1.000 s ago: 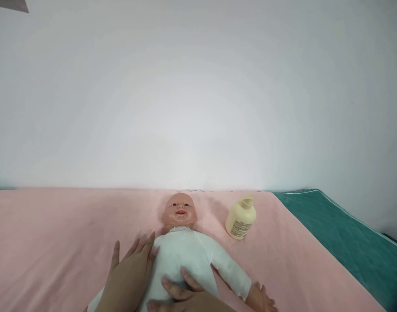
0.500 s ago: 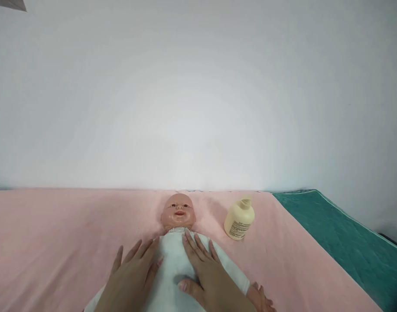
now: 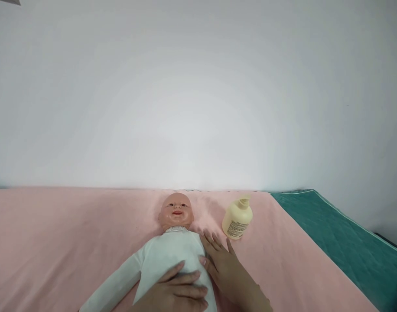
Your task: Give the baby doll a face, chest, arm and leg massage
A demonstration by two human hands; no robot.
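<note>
Doll (image 3: 167, 249) btm cut off; btl txt (image 3: 236, 229) illegible.

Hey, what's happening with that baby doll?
A person has both bare hands on the doll, which lies on its back on a pink cloth. The left hand is spread across its tummy, and the right hand rests along the side of its chest, near the shoulder. A yellow pump bottle stands on the cloth just beyond the right hand's fingers, and neither hand is touching it.
</note>
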